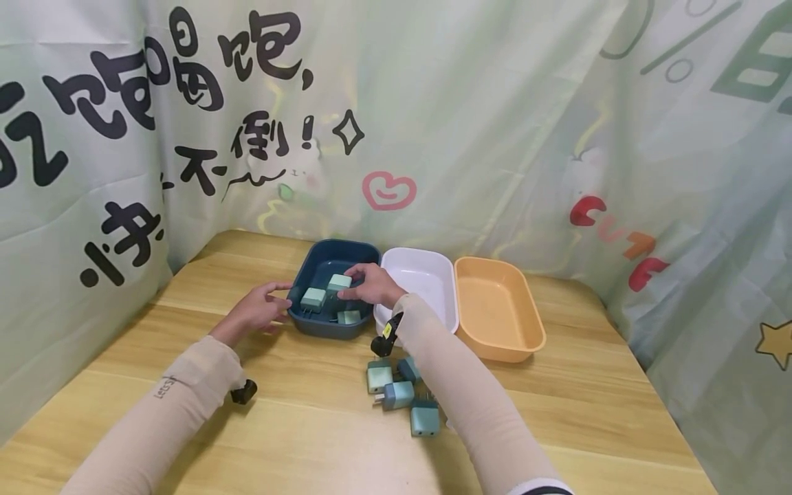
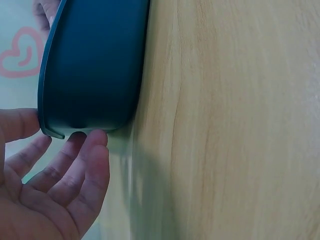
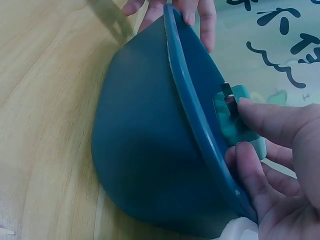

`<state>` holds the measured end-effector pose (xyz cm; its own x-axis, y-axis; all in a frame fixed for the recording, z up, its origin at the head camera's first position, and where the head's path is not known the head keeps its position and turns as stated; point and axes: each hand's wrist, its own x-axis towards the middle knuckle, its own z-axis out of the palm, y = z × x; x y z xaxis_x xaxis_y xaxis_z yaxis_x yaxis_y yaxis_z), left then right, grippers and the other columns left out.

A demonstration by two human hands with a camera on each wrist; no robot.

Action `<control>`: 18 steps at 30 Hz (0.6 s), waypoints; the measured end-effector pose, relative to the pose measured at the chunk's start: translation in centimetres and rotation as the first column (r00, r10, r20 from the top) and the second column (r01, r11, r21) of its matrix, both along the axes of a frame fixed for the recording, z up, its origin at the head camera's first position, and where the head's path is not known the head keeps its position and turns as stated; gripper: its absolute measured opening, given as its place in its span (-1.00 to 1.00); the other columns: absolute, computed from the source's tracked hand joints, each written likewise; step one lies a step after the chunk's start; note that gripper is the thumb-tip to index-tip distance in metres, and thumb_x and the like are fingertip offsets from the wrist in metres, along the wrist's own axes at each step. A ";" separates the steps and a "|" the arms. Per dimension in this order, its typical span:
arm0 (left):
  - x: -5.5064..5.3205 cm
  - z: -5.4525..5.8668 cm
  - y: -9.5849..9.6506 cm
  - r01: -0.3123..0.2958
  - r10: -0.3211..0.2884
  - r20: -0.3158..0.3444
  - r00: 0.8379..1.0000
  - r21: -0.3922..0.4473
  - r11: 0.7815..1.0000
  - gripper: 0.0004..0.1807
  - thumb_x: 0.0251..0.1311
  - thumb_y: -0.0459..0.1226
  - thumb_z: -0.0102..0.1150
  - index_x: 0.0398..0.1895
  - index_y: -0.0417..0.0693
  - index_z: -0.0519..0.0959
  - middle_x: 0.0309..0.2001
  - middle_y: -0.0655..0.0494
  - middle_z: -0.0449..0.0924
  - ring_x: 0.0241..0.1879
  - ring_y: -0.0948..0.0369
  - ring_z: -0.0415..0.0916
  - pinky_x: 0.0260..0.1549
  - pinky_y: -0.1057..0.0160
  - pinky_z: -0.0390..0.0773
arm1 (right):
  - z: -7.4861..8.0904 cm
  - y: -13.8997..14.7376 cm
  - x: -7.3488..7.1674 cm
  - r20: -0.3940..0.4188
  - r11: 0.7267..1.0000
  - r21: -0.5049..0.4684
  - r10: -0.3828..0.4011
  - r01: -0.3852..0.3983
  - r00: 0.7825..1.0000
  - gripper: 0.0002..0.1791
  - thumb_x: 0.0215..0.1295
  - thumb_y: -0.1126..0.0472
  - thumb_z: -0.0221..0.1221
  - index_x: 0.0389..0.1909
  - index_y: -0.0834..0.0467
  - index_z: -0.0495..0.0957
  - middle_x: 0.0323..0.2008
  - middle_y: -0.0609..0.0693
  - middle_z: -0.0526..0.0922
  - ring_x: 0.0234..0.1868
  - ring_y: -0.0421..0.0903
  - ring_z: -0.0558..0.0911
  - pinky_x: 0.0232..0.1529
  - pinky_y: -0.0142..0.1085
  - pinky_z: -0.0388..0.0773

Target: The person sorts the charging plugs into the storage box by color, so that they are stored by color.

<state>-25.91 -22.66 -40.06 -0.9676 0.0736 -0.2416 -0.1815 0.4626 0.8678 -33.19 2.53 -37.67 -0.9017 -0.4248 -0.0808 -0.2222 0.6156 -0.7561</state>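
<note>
My right hand (image 1: pixel 373 283) reaches into the dark blue bin (image 1: pixel 334 330), pinching a light green charger plug (image 3: pixel 240 125) between thumb and fingers. Metal prongs show on that charger in the right wrist view. Two more green chargers lie inside the bin, one charger (image 1: pixel 313 299) to the left and another charger (image 1: pixel 348 317) near the front wall. At the bin's left end, my left hand (image 1: pixel 262 307) holds the rim, its thumb at the edge and its fingers against the outer wall (image 2: pixel 95 75).
A white bin (image 1: pixel 421 271) stands right of the blue one, and an orange bin (image 1: pixel 498 302) right of that. In front of them, several green and blue chargers (image 1: pixel 398 396) lie clustered on the wooden table (image 1: pixel 297 426). A printed curtain (image 1: pixel 470 137) hangs behind.
</note>
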 end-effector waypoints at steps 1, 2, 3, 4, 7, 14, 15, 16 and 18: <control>0.0 0.0 0.0 0.000 0.000 0.001 1.000 0.002 1.000 -0.45 0.46 -0.24 -0.08 0.47 -0.04 0.15 0.23 -0.35 0.38 0.05 -0.12 0.53 -0.22 0.06 0.61 | 0.0 0.0 0.0 -0.002 1.000 0.001 0.001 -0.001 1.000 -0.42 0.07 0.02 0.44 0.12 0.11 0.55 0.02 0.03 0.57 0.02 -0.04 0.53 0.02 -0.21 0.50; 0.0 0.0 0.0 0.000 0.000 0.003 1.000 0.002 1.000 -0.45 0.46 -0.23 -0.08 0.47 -0.04 0.15 0.23 -0.35 0.38 0.05 -0.12 0.53 -0.22 0.06 0.61 | -0.1 0.1 0.0 -0.002 1.000 0.001 0.000 0.000 1.000 -0.42 0.07 0.02 0.44 0.12 0.11 0.55 0.01 0.03 0.57 0.01 -0.05 0.53 0.02 -0.21 0.50; -0.1 0.0 0.1 -0.002 0.002 0.005 1.000 0.000 1.000 -0.45 0.46 -0.23 -0.08 0.47 -0.04 0.15 0.23 -0.34 0.38 0.05 -0.12 0.53 -0.22 0.06 0.61 | -0.1 0.1 -0.1 -0.004 1.000 0.000 0.001 -0.001 1.000 -0.43 0.07 0.02 0.44 0.11 0.11 0.55 0.01 0.02 0.57 -0.01 -0.06 0.53 0.01 -0.22 0.51; -0.1 0.0 0.1 -0.003 0.003 0.006 1.000 -0.001 1.000 -0.45 0.46 -0.23 -0.08 0.47 -0.03 0.15 0.23 -0.34 0.38 0.05 -0.12 0.53 -0.22 0.06 0.61 | -0.1 0.1 -0.1 -0.001 1.000 -0.009 0.001 -0.001 1.000 -0.44 0.09 0.03 0.43 0.11 0.11 0.55 -0.01 0.02 0.58 -0.04 -0.07 0.55 -0.01 -0.22 0.51; -0.2 0.0 0.2 -0.008 0.008 0.012 1.000 -0.005 1.000 -0.45 0.46 -0.22 -0.08 0.47 -0.01 0.15 0.23 -0.33 0.38 0.06 -0.12 0.53 -0.20 0.06 0.60 | 0.0 0.2 -0.1 0.028 0.998 -0.068 0.002 0.000 1.000 -0.50 0.15 0.10 0.38 0.11 0.16 0.55 -0.04 0.04 0.59 -0.14 -0.10 0.63 -0.05 -0.25 0.54; 0.0 0.0 0.1 0.002 -0.002 0.013 1.000 0.011 1.000 -0.45 0.46 -0.21 -0.07 0.47 -0.01 0.16 0.23 -0.32 0.38 0.06 -0.12 0.52 -0.20 0.06 0.60 | 0.2 0.2 0.4 0.090 0.984 -0.177 0.043 -0.026 0.995 -0.53 0.26 0.22 0.29 0.16 0.28 0.48 -0.04 0.09 0.56 -0.24 -0.09 0.69 -0.15 -0.30 0.59; 0.0 -0.1 0.1 0.002 -0.002 0.012 1.000 0.014 1.000 -0.45 0.46 -0.21 -0.06 0.46 -0.01 0.17 0.23 -0.32 0.39 0.06 -0.11 0.53 -0.21 0.07 0.60 | 0.2 0.3 0.6 0.091 0.982 -0.185 0.049 -0.032 0.995 -0.54 0.27 0.23 0.27 0.16 0.29 0.48 -0.03 0.10 0.56 -0.23 -0.08 0.69 -0.15 -0.30 0.60; 0.0 -0.1 0.0 0.005 -0.005 0.009 1.000 0.019 1.000 -0.45 0.46 -0.21 -0.06 0.46 -0.01 0.17 0.23 -0.32 0.39 0.06 -0.11 0.53 -0.21 0.07 0.60 | 0.3 0.3 0.8 0.091 0.980 -0.195 0.057 -0.038 0.994 -0.56 0.30 0.26 0.25 0.16 0.30 0.47 -0.02 0.12 0.55 -0.22 -0.06 0.69 -0.15 -0.30 0.60; 0.1 -0.1 -0.1 0.010 -0.010 0.002 1.000 0.021 1.000 -0.45 0.46 -0.22 -0.06 0.47 -0.03 0.16 0.22 -0.33 0.39 0.05 -0.11 0.53 -0.22 0.07 0.60 | 0.4 0.3 1.0 0.100 0.975 -0.217 0.075 -0.052 0.992 -0.61 0.35 0.31 0.17 0.16 0.32 0.47 0.00 0.15 0.55 -0.21 -0.05 0.68 -0.16 -0.29 0.60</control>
<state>-25.85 -22.72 -40.17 -0.9662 0.0887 -0.2420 -0.1788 0.4458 0.8771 -32.18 2.87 -37.23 -0.8632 -0.4991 -0.0759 -0.1670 0.4242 -0.8900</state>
